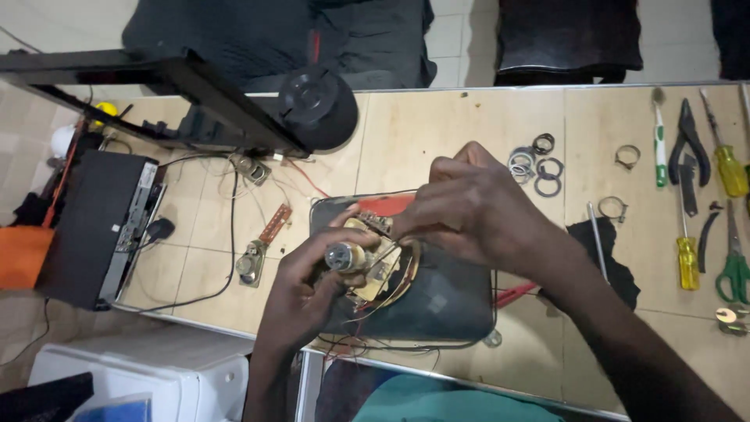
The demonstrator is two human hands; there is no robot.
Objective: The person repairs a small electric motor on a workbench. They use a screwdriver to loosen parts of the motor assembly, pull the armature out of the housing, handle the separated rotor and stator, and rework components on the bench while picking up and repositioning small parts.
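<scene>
The left hand (pixel 301 285) has its grip clenched on a short silver cylindrical part (pixel 344 256), end facing up (long axis unclear), over a dark rounded casing (pixel 445 301) near the tabletop's (pixel 445 129) front edge. The right hand (pixel 469 207) pinches small brown parts (pixel 377 224) beside it; metal rings (pixel 535 164) lie behind.

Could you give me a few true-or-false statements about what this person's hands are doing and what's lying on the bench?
1. The left hand holds a small cylindrical part with a shiny end. True.
2. The right hand rests flat on the bare table. False: it is curled over the wired assembly on the dark casing.
3. Yellow-handled screwdrivers lie at the right. True.
4. The green-handled scissors are in the right hand. False: they lie on the table.
5. Several metal rings lie beyond the hands. True.
</scene>
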